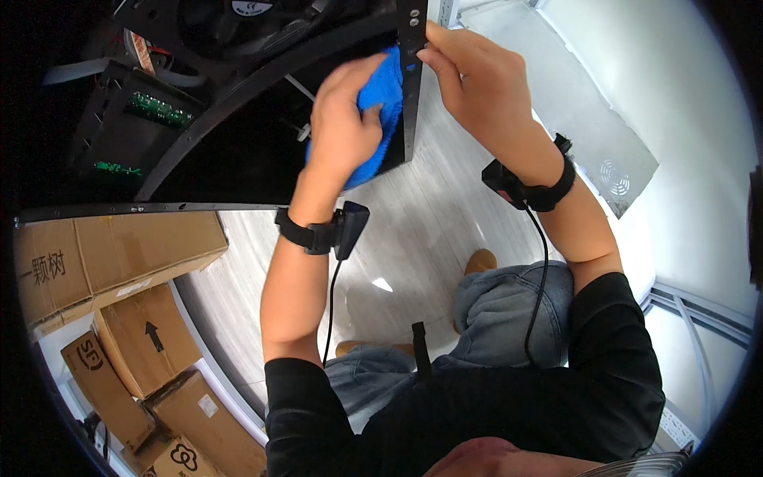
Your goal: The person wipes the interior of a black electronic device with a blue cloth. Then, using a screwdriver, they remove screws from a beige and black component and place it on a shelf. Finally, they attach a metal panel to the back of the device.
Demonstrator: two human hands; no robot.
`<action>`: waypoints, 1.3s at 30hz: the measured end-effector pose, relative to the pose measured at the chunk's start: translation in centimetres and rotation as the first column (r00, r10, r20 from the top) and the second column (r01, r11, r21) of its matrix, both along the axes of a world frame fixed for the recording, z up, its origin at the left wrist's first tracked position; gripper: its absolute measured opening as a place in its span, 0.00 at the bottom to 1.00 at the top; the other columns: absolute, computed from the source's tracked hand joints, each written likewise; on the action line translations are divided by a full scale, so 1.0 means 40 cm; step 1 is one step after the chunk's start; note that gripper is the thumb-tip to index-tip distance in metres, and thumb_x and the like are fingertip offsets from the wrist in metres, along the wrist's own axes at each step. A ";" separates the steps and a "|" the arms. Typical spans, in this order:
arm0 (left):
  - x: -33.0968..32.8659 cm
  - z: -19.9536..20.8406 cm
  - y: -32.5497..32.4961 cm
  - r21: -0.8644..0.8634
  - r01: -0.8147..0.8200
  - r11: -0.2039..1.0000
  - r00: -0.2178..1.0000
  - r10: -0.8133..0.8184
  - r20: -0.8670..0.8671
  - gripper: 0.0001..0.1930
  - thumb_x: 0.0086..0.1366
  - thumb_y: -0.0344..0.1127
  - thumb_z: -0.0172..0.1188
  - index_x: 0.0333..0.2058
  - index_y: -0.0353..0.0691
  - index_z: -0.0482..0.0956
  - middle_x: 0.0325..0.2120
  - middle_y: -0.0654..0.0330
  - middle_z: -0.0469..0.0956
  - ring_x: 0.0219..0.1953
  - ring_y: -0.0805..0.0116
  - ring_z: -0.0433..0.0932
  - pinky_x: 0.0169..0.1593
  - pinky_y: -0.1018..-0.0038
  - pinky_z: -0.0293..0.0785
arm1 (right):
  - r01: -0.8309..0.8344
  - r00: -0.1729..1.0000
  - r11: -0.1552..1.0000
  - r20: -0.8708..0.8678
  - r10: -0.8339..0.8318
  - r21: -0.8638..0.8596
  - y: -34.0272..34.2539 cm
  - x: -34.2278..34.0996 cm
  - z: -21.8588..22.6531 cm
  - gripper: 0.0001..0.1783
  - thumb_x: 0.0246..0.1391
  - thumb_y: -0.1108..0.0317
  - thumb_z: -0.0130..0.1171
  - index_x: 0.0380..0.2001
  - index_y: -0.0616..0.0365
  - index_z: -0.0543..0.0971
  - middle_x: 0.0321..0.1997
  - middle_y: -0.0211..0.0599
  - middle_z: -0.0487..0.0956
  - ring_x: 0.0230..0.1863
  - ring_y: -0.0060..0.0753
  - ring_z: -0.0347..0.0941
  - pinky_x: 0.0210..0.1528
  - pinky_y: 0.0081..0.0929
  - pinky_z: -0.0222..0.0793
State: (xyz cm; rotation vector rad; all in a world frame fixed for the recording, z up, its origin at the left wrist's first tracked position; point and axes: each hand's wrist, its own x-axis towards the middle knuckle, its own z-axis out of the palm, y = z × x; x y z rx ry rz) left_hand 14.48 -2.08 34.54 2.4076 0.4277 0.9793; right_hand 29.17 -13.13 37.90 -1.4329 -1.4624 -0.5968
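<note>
A blue cloth (385,95) is bunched under my left hand (340,119), whose fingers curl over it. The cloth lies against the inner side of an upright black frame edge (410,119), part of a large dark open casing. My right hand (486,83) pinches the outer side of that edge near its top, thumb and fingers closed on it. Inside the casing at the left are green circuit boards (159,110) and a black fan (246,32). A thin white rod with a small fitting (304,131) shows just left of my left hand.
Cardboard boxes (147,342) are stacked at the lower left, below the casing's bottom edge. A grey metal panel (572,79) with round vent slots leans by the white wall at right. Cables (540,294) hang from the devices strapped to my wrists.
</note>
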 end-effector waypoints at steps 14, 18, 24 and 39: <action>0.014 -0.109 -0.029 -0.325 0.013 0.946 1.000 -0.008 0.017 0.27 0.50 0.17 0.61 0.51 0.40 0.74 0.47 0.53 0.75 0.49 0.54 0.75 0.54 0.66 0.70 | -0.058 0.996 0.984 0.053 0.067 -0.167 -0.003 0.021 -0.045 0.12 0.55 0.65 0.58 0.24 0.56 0.68 0.16 0.39 0.67 0.18 0.43 0.66 0.19 0.32 0.60; 0.015 -0.163 -0.030 -0.364 -0.020 0.931 1.000 0.018 -0.010 0.27 0.51 0.16 0.60 0.52 0.39 0.72 0.49 0.53 0.75 0.51 0.59 0.74 0.56 0.69 0.68 | -0.133 0.982 0.947 -0.168 0.086 -0.293 -0.017 -0.003 0.013 0.11 0.52 0.71 0.58 0.23 0.61 0.66 0.21 0.50 0.67 0.25 0.54 0.67 0.25 0.38 0.61; 0.010 -0.155 -0.017 -0.384 -0.016 0.923 1.000 0.007 -0.023 0.26 0.52 0.16 0.59 0.52 0.39 0.73 0.49 0.54 0.76 0.50 0.62 0.75 0.55 0.70 0.68 | -0.141 0.975 0.946 -0.205 0.082 -0.292 -0.015 -0.002 0.007 0.11 0.52 0.73 0.57 0.22 0.62 0.66 0.21 0.49 0.66 0.24 0.53 0.65 0.24 0.36 0.61; 0.031 -0.376 0.035 -0.533 -0.114 0.839 0.993 0.094 -0.064 0.26 0.53 0.16 0.59 0.53 0.37 0.72 0.47 0.53 0.77 0.47 0.66 0.76 0.55 0.72 0.69 | -0.179 0.960 0.923 -0.265 0.089 -0.339 -0.013 -0.005 -0.044 0.10 0.54 0.72 0.57 0.24 0.61 0.67 0.22 0.49 0.67 0.25 0.51 0.66 0.26 0.35 0.61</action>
